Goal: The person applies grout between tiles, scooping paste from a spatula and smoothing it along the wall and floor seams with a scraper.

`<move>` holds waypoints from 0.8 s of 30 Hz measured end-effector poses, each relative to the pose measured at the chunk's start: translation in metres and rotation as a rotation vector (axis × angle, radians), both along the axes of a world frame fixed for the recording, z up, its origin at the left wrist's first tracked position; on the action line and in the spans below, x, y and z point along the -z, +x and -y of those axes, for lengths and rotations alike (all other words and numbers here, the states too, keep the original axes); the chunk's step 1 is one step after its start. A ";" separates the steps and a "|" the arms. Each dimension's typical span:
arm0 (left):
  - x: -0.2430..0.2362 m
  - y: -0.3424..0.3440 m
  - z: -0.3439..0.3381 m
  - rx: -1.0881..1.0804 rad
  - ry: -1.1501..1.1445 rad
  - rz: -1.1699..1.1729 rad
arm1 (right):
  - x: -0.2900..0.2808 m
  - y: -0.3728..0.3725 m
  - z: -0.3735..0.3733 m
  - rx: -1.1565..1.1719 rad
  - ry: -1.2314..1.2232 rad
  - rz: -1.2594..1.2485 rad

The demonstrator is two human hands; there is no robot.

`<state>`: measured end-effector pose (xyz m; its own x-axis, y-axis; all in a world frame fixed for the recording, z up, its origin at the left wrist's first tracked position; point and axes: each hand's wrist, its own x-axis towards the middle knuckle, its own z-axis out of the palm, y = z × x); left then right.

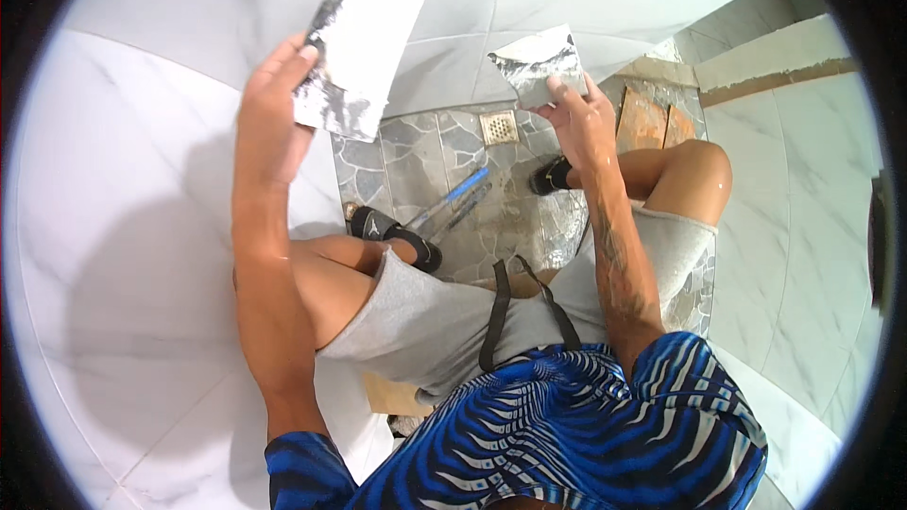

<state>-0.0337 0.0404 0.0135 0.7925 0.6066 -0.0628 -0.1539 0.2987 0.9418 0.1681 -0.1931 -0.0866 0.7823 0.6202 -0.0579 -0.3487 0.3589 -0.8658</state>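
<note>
My left hand (269,113) is raised and grips a broad flat metal trowel blade (359,61), smeared with grey paste at its lower edge, held up against the white marble wall tiles (142,179). My right hand (578,118) holds a smaller metal scraper (539,64), also streaked with grey paste, over the floor. I am squatting, knees apart, in grey shorts and black sandals (392,231).
The stone-pattern floor (425,161) has a square metal drain (499,127). A blue-handled tool and a second slim tool (453,200) lie between my feet. Brown tile pieces (647,123) lean at the right by a raised threshold (765,61). White tiled walls surround closely.
</note>
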 end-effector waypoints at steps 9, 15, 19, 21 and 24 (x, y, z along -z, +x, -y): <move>0.009 0.024 0.043 0.024 -0.265 -0.045 | -0.095 -0.055 -0.018 0.171 -0.190 1.418; 0.016 0.024 0.055 0.038 -0.286 0.098 | -0.078 -0.064 -0.016 0.073 -0.354 1.760; 0.014 0.024 0.060 -0.030 -0.234 0.100 | -0.066 -0.053 -0.007 0.107 -0.438 1.796; 0.014 0.022 0.057 -0.031 -0.211 0.099 | -0.062 -0.042 -0.003 0.121 -0.499 1.806; 0.006 0.024 0.054 -0.036 -0.182 0.138 | -0.044 -0.027 0.004 0.042 -0.707 1.830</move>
